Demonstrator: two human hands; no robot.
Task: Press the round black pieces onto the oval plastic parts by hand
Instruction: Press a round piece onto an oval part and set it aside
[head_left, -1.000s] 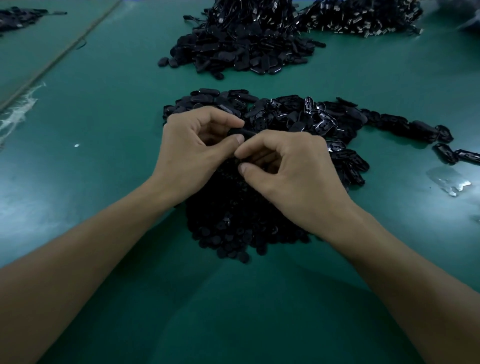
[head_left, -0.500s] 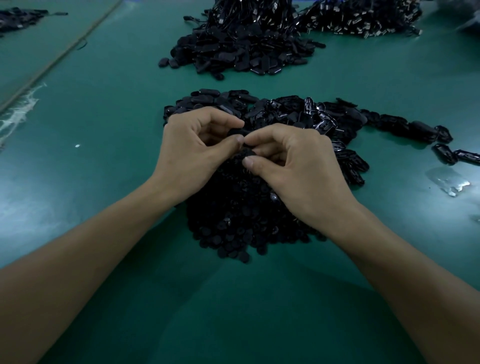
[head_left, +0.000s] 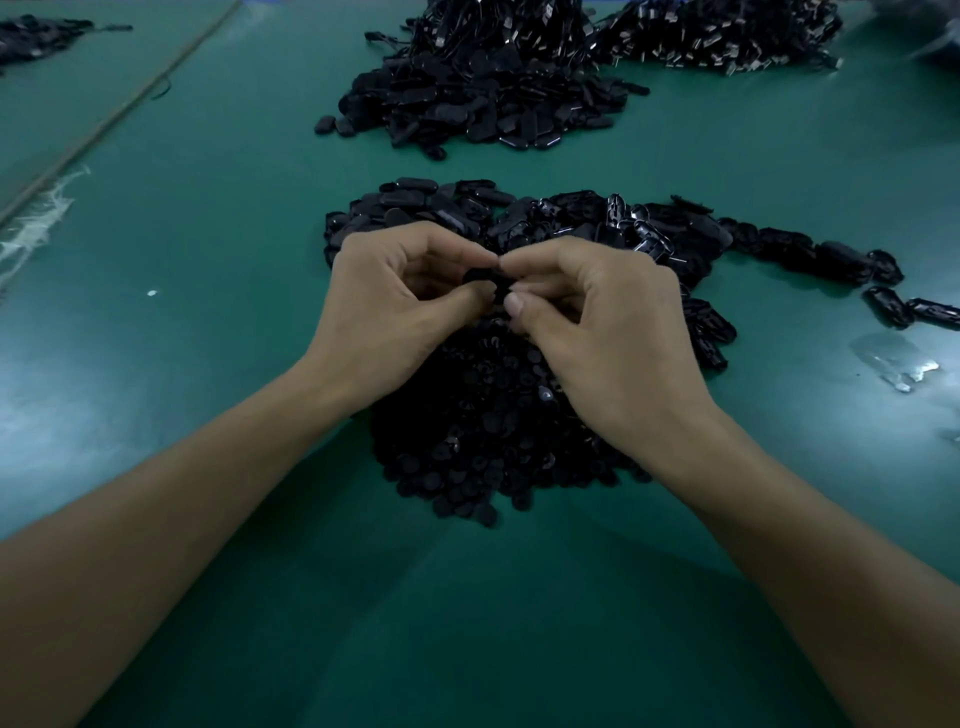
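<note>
My left hand (head_left: 395, 306) and my right hand (head_left: 602, 332) meet fingertip to fingertip above the middle of the green table. Between them they pinch a small black oval part (head_left: 485, 283), mostly hidden by the fingers; whether a round piece sits on it I cannot tell. Directly under the hands lies a heap of round black pieces (head_left: 483, 431). Behind the hands spreads a pile of black oval plastic parts (head_left: 519, 218), trailing off to the right.
A bigger heap of black oval parts (head_left: 483, 104) lies at the back, with a glinting pile (head_left: 722, 36) to its right. A clear plastic scrap (head_left: 893, 361) lies at right. A seam (head_left: 119, 111) crosses the green table (head_left: 208, 234) at left.
Both hands have stayed in place over the heap. The right thumb and fingers have shifted slightly on the small part held between the hands.
</note>
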